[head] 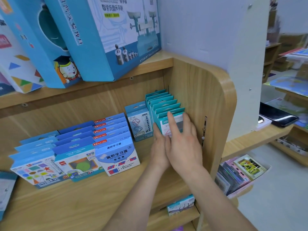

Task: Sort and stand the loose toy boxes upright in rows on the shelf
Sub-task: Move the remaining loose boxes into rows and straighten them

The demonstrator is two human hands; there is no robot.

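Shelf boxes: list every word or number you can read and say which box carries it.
"数学托盘天平秤": big blue box on the upper shelf.
"面积学习器" and a circled "3": front white-and-blue box.
"YC-8834": tops of the red-labelled boxes behind it.
"XISE", then cut off by the right hand: front teal box.
All other print is too small or blurred to read.

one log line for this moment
teal row: upright | left hand: touches front teal box | right hand: presses it

The right hand (182, 144) hides most of the front box (164, 125).
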